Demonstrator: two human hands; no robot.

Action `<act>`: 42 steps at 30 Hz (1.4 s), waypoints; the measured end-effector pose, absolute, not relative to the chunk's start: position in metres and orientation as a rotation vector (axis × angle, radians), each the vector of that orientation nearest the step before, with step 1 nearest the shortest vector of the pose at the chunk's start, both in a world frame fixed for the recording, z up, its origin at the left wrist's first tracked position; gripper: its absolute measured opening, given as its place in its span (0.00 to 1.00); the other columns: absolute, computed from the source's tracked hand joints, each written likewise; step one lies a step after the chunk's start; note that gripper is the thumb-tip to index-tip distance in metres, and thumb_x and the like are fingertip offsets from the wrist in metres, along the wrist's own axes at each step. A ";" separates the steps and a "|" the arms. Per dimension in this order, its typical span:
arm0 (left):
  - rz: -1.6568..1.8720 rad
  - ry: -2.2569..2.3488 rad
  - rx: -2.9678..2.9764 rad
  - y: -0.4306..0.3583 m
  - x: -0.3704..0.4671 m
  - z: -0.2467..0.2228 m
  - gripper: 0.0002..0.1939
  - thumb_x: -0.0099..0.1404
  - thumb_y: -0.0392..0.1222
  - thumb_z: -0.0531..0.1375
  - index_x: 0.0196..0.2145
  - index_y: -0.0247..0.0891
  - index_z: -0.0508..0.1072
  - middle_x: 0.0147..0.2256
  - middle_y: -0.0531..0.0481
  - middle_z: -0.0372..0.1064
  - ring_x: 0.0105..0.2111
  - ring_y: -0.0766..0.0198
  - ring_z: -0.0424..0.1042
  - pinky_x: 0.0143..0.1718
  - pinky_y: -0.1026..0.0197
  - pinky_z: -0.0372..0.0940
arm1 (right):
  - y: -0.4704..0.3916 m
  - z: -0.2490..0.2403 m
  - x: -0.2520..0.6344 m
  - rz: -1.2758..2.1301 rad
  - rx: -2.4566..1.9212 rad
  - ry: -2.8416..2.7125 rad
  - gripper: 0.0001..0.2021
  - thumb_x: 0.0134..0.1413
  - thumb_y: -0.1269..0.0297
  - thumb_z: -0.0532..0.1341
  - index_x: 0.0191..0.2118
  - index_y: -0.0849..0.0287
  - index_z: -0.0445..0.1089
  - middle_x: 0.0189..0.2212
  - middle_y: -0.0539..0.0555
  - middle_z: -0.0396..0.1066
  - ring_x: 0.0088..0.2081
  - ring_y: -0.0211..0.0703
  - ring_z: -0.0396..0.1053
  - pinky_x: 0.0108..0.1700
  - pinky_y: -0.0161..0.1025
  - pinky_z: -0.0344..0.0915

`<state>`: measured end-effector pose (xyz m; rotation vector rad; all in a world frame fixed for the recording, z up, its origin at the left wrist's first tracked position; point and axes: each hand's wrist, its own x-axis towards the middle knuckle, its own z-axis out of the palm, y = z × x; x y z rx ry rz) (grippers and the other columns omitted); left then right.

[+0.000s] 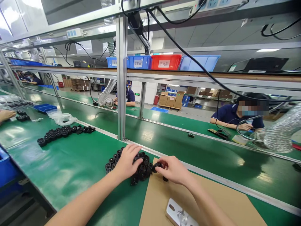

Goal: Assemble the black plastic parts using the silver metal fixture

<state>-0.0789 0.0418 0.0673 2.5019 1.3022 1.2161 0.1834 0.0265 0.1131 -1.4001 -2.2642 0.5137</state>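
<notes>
Small black round plastic parts (143,168) lie in a dense cluster on the green mat in front of me. My left hand (128,160) rests over the left of this cluster, fingers stretched and thumb apart, covering some of the parts. At the cluster's right edge, my right hand (174,170) has its thumb and fingers closed on one black round part (157,167). Another dark part (165,179) shows just below that hand. Under my right forearm lies a sheet of brown cardboard (157,194), with a silver metal fixture (180,215) on it.
More black parts (60,133) form rows at the left, near a clear plastic bag (62,118) and a blue tray (45,107). A metal post (121,78) rises behind my left hand. Another person's hand (7,115) is at far left; a co-worker (228,114) sits across the line.
</notes>
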 end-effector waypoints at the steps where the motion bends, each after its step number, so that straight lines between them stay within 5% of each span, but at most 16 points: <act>1: 1.116 1.454 2.500 0.050 -0.088 0.067 0.22 0.70 0.35 0.62 0.61 0.40 0.71 0.59 0.40 0.70 0.63 0.45 0.62 0.65 0.39 0.61 | 0.028 0.111 0.185 0.408 -1.440 -2.327 0.06 0.55 0.63 0.64 0.29 0.57 0.74 0.22 0.49 0.69 0.26 0.41 0.65 0.29 0.37 0.52; 7: 0.840 1.740 2.392 0.081 -0.122 0.060 0.12 0.70 0.36 0.61 0.49 0.36 0.80 0.50 0.35 0.74 0.55 0.38 0.68 0.56 0.35 0.67 | 0.030 0.107 0.197 0.222 -1.646 -2.470 0.05 0.51 0.66 0.64 0.26 0.58 0.74 0.28 0.56 0.72 0.32 0.47 0.69 0.31 0.39 0.53; 13: 0.777 1.628 2.473 0.088 -0.122 0.054 0.23 0.71 0.32 0.53 0.61 0.40 0.72 0.64 0.39 0.65 0.67 0.43 0.57 0.65 0.37 0.59 | 0.030 0.096 0.179 0.146 -1.374 -2.555 0.19 0.58 0.69 0.60 0.55 0.57 0.72 0.48 0.61 0.70 0.50 0.55 0.67 0.49 0.45 0.62; 17: 0.678 1.563 2.538 0.096 -0.121 0.048 0.32 0.67 0.28 0.51 0.66 0.44 0.66 0.68 0.44 0.63 0.71 0.45 0.53 0.70 0.33 0.50 | 0.031 0.080 0.160 0.037 -1.329 -2.686 0.25 0.53 0.82 0.55 0.56 0.58 0.71 0.50 0.63 0.69 0.52 0.56 0.65 0.51 0.46 0.59; 23: 0.679 1.688 2.523 0.099 -0.108 0.044 0.23 0.66 0.37 0.56 0.58 0.40 0.74 0.54 0.38 0.75 0.62 0.43 0.65 0.70 0.27 0.40 | 0.031 0.082 0.157 0.049 -1.446 -2.753 0.17 0.55 0.82 0.55 0.45 0.59 0.73 0.41 0.60 0.70 0.42 0.51 0.68 0.40 0.43 0.54; 27: 0.656 1.808 2.451 0.102 -0.099 0.040 0.24 0.62 0.34 0.59 0.56 0.39 0.75 0.48 0.36 0.77 0.57 0.39 0.69 0.67 0.24 0.45 | 0.032 0.077 0.159 0.031 -1.434 -2.722 0.15 0.61 0.77 0.55 0.49 0.58 0.71 0.40 0.59 0.70 0.41 0.52 0.67 0.38 0.43 0.52; 33: 0.762 1.801 2.399 0.103 -0.097 0.038 0.10 0.59 0.33 0.65 0.40 0.40 0.78 0.44 0.39 0.78 0.54 0.38 0.71 0.65 0.22 0.46 | 0.036 0.067 0.161 0.071 -1.487 -2.647 0.12 0.61 0.77 0.55 0.47 0.59 0.68 0.44 0.61 0.69 0.44 0.53 0.67 0.40 0.42 0.54; 38: 1.034 1.638 2.387 0.093 -0.098 0.053 0.11 0.60 0.34 0.67 0.39 0.40 0.71 0.50 0.41 0.75 0.57 0.44 0.69 0.69 0.30 0.47 | 0.039 0.071 0.164 0.143 -1.496 -2.637 0.10 0.58 0.75 0.61 0.46 0.60 0.69 0.43 0.60 0.71 0.45 0.53 0.69 0.41 0.42 0.55; 42: 1.183 1.454 2.336 0.071 -0.094 0.066 0.10 0.63 0.39 0.66 0.40 0.42 0.69 0.50 0.45 0.76 0.53 0.52 0.74 0.59 0.49 0.66 | 0.039 0.072 0.167 0.214 -1.424 -2.639 0.13 0.59 0.78 0.58 0.47 0.57 0.71 0.43 0.57 0.71 0.45 0.50 0.69 0.41 0.40 0.56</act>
